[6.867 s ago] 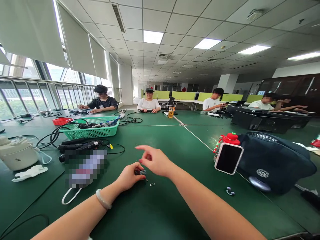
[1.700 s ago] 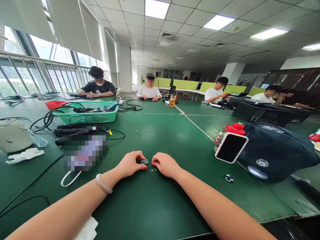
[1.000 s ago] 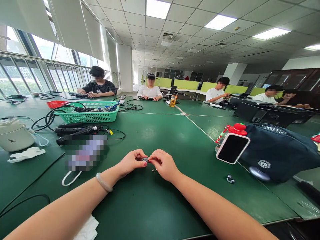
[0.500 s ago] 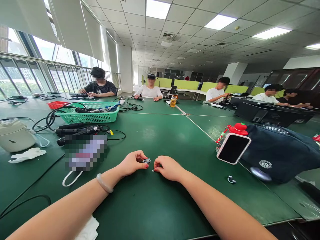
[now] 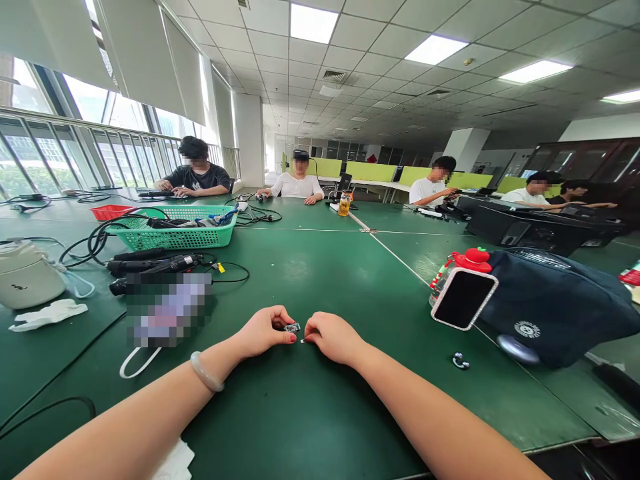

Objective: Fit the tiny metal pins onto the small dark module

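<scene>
Between the thumb and fingers of my left hand point(image 5: 267, 328) is a small circuit board point(image 5: 292, 327), dark with light markings. My right hand point(image 5: 333, 335) is just to its right, thumb and fingers pinched on a tiny white piece point(image 5: 303, 341) whose kind is too small to make out. A narrow gap separates the board from the white piece. Both hands are low over the green table point(image 5: 300, 407), and the curled fingers of the right hand are partly hidden behind its back.
On the left are a green basket point(image 5: 175, 230) of cables, black handheld devices point(image 5: 155, 267), a blurred pouch point(image 5: 173, 310) and tissues point(image 5: 47, 313). To the right lie a phone point(image 5: 464, 299) against a red-lidded bottle point(image 5: 473, 259), a dark bag point(image 5: 565, 300) and earbuds point(image 5: 461, 361). Several people sit farther off.
The circuit board has turned slightly and sits a little lower in the left fingers. My right hand has shifted slightly left with the white piece, closer to the board.
</scene>
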Demonstrator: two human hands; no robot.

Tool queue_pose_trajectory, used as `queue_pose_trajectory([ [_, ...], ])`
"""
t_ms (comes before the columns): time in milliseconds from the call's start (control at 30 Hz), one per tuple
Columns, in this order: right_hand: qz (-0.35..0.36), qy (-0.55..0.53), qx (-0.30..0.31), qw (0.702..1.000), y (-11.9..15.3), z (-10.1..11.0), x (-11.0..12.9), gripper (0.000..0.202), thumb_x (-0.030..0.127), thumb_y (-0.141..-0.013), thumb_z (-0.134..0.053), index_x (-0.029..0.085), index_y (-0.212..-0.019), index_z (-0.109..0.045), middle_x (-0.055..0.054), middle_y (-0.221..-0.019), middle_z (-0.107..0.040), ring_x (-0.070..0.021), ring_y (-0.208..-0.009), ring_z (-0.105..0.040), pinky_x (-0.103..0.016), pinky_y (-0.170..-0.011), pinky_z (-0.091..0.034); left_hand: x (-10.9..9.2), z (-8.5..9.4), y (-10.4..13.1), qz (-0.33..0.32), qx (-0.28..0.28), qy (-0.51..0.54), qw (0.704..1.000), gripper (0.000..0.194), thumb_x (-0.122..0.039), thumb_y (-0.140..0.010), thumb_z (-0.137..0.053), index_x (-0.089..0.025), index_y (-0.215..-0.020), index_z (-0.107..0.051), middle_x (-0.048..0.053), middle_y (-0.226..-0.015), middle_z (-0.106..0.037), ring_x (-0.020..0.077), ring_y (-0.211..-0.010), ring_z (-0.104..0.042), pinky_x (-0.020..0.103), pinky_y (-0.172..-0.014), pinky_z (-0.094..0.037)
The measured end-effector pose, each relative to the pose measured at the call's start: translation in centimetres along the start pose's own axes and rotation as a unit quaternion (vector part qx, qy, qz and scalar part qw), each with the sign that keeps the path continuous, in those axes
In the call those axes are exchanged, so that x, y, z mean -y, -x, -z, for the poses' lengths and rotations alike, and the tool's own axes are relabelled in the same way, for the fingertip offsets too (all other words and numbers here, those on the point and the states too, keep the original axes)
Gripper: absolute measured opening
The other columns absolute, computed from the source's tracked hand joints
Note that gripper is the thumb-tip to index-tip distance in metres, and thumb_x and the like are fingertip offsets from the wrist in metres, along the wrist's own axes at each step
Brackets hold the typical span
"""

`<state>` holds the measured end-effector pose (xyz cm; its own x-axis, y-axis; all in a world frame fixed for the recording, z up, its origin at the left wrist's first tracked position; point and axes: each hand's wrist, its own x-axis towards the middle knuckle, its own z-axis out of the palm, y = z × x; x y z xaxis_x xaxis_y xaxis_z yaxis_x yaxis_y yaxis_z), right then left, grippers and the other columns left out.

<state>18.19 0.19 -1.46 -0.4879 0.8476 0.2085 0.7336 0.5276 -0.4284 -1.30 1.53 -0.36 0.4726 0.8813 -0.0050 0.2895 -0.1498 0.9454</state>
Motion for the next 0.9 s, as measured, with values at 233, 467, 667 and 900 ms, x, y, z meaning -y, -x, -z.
queue_pose_trajectory([
  [233, -0.067, -0.01, -0.083, 0.994, -0.3, 0.4, -0.2, 0.012, 0.016, -0.079, -0.053, 0.02, -0.069, -0.058, 0.001, -0.076, -0.057, -0.0124, -0.069, -0.052, -0.024, -0.064, -0.038, -0.3, -0.3, 0.2, 0.002, -0.012, -0.043, 0.999, 0.024, -0.023, -0.056, -0.071, -0.016, -0.071, -0.054, 0.001, -0.072, -0.065, 0.0142, -0.068, -0.059, 0.027, -0.065, -0.046],
  [467, -0.052, -0.052, -0.123, 0.99, -0.2, 0.4, 1.8, 0.013, 0.015, -0.081, -0.051, 0.021, -0.071, -0.057, 0.002, -0.077, -0.056, -0.0111, -0.071, -0.052, -0.023, -0.065, -0.038, 0.3, -0.2, 0.0, -0.011, -0.011, -0.06, 0.998, 0.027, -0.026, -0.055, -0.072, -0.017, -0.071, -0.053, 0.0, -0.072, -0.063, 0.0141, -0.068, -0.057, 0.026, -0.064, -0.044],
  [667, -0.024, -0.035, -0.114, 0.993, -0.2, -0.4, 2.5, 0.014, 0.014, -0.082, -0.05, 0.02, -0.074, -0.059, 0.0, -0.081, -0.057, -0.0115, -0.07, -0.053, -0.023, -0.063, -0.039, 0.3, -0.2, 0.0, -0.019, -0.009, -0.072, 0.997, 0.027, -0.026, -0.055, -0.072, -0.017, -0.072, -0.053, -0.001, -0.071, -0.061, 0.0144, -0.069, -0.056, 0.025, -0.063, -0.043],
  [900, -0.018, -0.011, -0.105, 0.994, -0.3, -0.5, 2.9, 0.012, 0.018, -0.082, -0.051, 0.021, -0.076, -0.061, 0.0, -0.08, -0.058, -0.012, -0.069, -0.054, -0.023, -0.062, -0.04, 0.4, -0.2, -0.1, -0.028, -0.011, -0.087, 0.996, 0.027, -0.029, -0.054, -0.073, -0.017, -0.071, -0.056, -0.001, -0.07, -0.061, 0.0142, -0.068, -0.055, 0.025, -0.062, -0.042],
])
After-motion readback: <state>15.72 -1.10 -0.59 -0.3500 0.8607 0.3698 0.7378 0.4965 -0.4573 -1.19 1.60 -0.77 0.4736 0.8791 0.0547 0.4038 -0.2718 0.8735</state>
